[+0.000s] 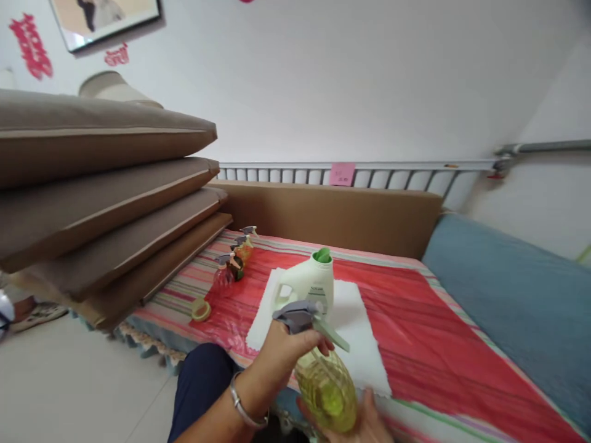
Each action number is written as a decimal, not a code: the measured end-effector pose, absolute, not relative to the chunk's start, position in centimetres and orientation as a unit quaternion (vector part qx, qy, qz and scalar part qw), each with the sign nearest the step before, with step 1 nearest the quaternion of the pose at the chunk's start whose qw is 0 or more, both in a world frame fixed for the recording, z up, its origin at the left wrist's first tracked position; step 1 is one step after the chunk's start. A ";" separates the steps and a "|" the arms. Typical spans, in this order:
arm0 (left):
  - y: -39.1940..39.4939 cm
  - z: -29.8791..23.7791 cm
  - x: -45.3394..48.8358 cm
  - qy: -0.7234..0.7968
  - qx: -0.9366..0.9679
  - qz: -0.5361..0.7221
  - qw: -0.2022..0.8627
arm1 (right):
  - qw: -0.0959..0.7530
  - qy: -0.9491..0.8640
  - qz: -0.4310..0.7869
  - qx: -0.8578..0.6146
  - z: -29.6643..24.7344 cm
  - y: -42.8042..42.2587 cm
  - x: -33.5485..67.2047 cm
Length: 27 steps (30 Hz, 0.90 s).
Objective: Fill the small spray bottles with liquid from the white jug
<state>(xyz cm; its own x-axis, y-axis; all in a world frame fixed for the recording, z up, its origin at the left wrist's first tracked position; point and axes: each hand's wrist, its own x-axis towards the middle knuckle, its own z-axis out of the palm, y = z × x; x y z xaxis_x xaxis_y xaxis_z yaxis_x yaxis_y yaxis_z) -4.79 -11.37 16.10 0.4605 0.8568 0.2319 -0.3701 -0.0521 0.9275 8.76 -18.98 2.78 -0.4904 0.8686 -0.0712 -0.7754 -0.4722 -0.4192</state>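
Note:
A yellow, see-through spray bottle (pixel 330 391) with a grey and pale-green trigger head is held tilted at the near edge of the seat. My left hand (pixel 295 347), a bracelet on its wrist, is closed round the bottle's neck just below the trigger. Cupping the lower end is my right hand (pixel 362 424), partly cut off by the frame's bottom edge. Some liquid seems to lie inside the bottle. Right behind it, a pale-green jug (pixel 311 283) with a handle and a green spout stands uncapped on a white cloth (pixel 364 344).
Several other spray bottles, among them a pink one (pixel 222 280), stand to the left. A pale-green cap (pixel 201 309) lies near them on the red cover (pixel 425 326). Stacked brown cushions (pixel 106 178) rise at the left; a blue cushion (pixel 508 295) is at the right.

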 end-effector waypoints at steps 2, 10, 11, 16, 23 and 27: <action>-11.3 16.4 -4.8 0.205 0.558 0.473 0.650 | 0.503 -0.145 0.843 -0.125 4.1 -18.9 7.8; -11.1 16.7 -4.2 0.183 0.544 0.497 0.651 | 0.581 -0.128 0.790 -0.149 6.1 -19.7 7.0; -11.0 16.7 -4.0 0.181 0.538 0.502 0.652 | 0.605 -0.131 0.770 -0.156 6.2 -19.7 7.1; -10.9 16.4 -3.1 0.225 0.504 0.527 0.646 | 0.700 -0.130 0.684 -0.161 6.7 -19.4 7.2; -10.9 16.2 -3.0 0.214 0.535 0.522 0.629 | 0.537 -0.130 0.819 -0.156 5.6 -19.2 7.9; -10.7 16.3 -3.0 0.210 0.533 0.512 0.640 | 0.629 -0.105 0.756 -0.148 5.7 -19.5 7.6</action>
